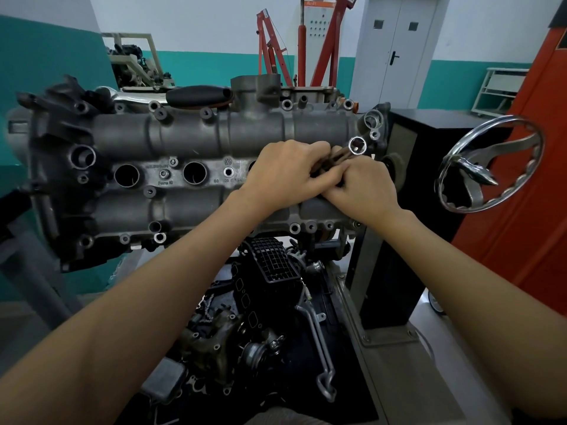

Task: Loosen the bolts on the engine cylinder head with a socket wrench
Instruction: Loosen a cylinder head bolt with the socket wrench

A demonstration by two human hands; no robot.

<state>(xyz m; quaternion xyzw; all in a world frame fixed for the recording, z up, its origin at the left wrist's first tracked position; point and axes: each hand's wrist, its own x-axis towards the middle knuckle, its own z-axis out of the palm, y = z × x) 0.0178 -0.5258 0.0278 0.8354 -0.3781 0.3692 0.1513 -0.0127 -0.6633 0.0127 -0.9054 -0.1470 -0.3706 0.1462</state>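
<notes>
A grey engine cylinder head [184, 133] lies across the view on a stand, with round plug wells and several bolt holes along its edges. Over its right half my left hand [285, 170] and my right hand [362, 185] meet, both curled round a dark bundle of long bolts [333, 157] and the shaft of the socket wrench. The chrome socket [357, 145] sticks out above my fingers, its open end facing up toward me. What lies under my hands on the head is hidden.
A chrome handwheel [487, 164] juts out at the right beside a black stand column [399, 240]. Below the head lie a black intake manifold [273, 262] and loose engine parts. A red engine hoist [294, 47] stands behind.
</notes>
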